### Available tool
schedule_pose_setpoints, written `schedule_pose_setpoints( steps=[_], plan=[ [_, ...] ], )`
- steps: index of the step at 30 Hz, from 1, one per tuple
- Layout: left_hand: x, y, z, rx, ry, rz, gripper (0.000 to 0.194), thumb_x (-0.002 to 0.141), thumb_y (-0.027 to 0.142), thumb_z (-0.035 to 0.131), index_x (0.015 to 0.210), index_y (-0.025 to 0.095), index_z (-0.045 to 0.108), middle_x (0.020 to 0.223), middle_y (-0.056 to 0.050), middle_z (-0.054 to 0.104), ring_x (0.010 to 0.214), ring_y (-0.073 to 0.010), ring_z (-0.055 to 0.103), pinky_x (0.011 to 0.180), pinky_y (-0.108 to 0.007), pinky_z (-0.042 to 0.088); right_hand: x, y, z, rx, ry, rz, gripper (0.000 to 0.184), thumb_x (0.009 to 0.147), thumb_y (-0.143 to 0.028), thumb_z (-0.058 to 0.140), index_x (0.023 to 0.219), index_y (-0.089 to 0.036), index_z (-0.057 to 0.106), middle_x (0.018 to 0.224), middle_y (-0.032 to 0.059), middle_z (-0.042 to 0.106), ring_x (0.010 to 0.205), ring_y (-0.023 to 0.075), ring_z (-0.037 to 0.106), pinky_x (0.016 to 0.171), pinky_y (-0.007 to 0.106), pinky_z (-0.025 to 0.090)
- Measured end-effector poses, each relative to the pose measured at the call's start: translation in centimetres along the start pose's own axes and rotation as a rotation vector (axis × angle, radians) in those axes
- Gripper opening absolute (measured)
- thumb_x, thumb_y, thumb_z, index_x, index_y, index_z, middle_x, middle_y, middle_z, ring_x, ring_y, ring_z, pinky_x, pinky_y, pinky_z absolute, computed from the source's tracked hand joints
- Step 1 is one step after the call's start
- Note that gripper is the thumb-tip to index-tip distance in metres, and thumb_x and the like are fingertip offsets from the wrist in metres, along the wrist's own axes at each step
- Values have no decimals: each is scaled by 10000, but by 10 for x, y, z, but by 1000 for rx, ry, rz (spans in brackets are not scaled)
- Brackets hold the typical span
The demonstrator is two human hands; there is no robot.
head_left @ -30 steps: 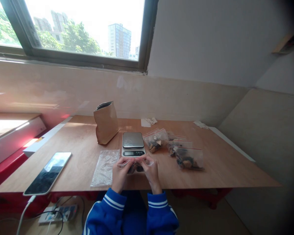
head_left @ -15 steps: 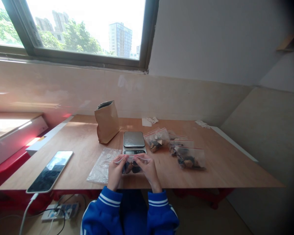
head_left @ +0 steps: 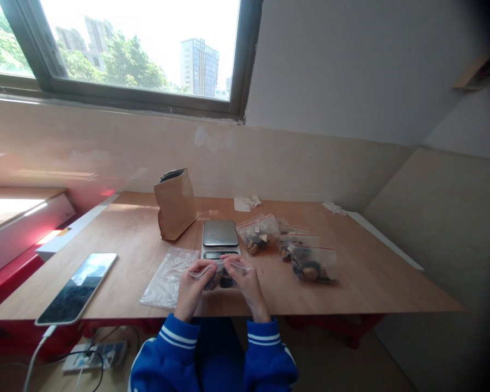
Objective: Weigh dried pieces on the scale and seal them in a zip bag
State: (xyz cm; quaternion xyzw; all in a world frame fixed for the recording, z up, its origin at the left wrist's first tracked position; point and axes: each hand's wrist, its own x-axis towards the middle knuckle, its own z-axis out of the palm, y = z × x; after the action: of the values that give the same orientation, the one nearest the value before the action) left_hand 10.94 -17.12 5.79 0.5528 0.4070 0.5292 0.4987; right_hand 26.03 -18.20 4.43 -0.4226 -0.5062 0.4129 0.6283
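Note:
A clear zip bag (head_left: 219,281) with dark pieces inside hangs between my hands at the table's front edge. My left hand (head_left: 196,280) pinches its top edge on one side, and my right hand (head_left: 240,277) pinches the same edge close by. Just beyond my fingertips stands a digital scale (head_left: 220,234) with a bare metal plate; my hands hide part of its front. Left of my left hand, a flat clear plastic bag (head_left: 167,280) lies on the table. Several filled zip bags (head_left: 313,264) with red seal strips lie to the right of the scale.
An open brown paper bag (head_left: 176,207) stands behind the scale to the left. A phone (head_left: 77,288) with a charging cable (head_left: 38,348) lies at the left front edge. Crumpled white tissue (head_left: 247,203) sits at the back. A power strip (head_left: 93,355) is on the floor.
My hands have drawn slightly closer together along the bag's top edge, and my left hand has turned a little. The whole view has shifted slightly; the other things stay in place.

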Motion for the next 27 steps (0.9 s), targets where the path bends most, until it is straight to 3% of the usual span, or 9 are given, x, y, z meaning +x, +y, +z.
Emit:
schedule_pose_setpoints(
  steps=[2,4,10,15,19,22,27],
  plan=[
    [-1,2,1,-18,17,-12,235,725,353,726,839,148,710,827,-55,718,771,-176,654,703,-256,496,0,0,2,14,-49,-3,248,762,-378,695,927,-193,699,1025,66,707,958,208,655,869,334,513],
    [-3,5,3,-37,25,-18,241,728,358,720,837,145,707,813,-54,718,750,-172,652,672,-248,496,0,0,5,10,-49,-6,226,759,-367,706,904,-193,706,936,52,718,913,204,662,858,336,513],
    [-6,5,9,-55,65,-8,245,734,368,710,832,144,685,741,-31,695,646,-142,623,568,-223,472,-2,0,15,-103,91,-90,187,772,-351,695,744,-166,703,761,38,686,754,171,638,719,282,507],
    [-6,9,10,-40,128,0,253,734,390,702,813,151,680,668,-6,663,567,-126,586,506,-215,446,-4,-2,29,-53,202,-105,200,761,-342,696,680,-164,652,705,17,642,690,150,614,672,263,508],
    [-5,13,5,-1,197,-11,254,717,392,713,796,151,687,649,-9,678,567,-139,606,521,-224,464,-3,-4,26,-78,92,-76,210,821,-369,641,828,-174,719,814,47,696,787,178,648,741,286,517],
    [-3,11,0,31,196,-16,251,710,386,721,798,150,709,727,-35,719,680,-170,659,636,-244,507,-4,-5,18,-146,17,-67,287,889,-395,546,834,-185,733,799,50,708,785,183,652,745,289,511],
    [4,5,-2,36,214,-62,335,681,437,736,822,133,728,749,-65,738,715,-205,680,682,-279,523,-5,0,14,-186,217,-54,360,883,-466,536,759,-178,712,724,54,701,690,185,638,658,280,503]
  ],
)
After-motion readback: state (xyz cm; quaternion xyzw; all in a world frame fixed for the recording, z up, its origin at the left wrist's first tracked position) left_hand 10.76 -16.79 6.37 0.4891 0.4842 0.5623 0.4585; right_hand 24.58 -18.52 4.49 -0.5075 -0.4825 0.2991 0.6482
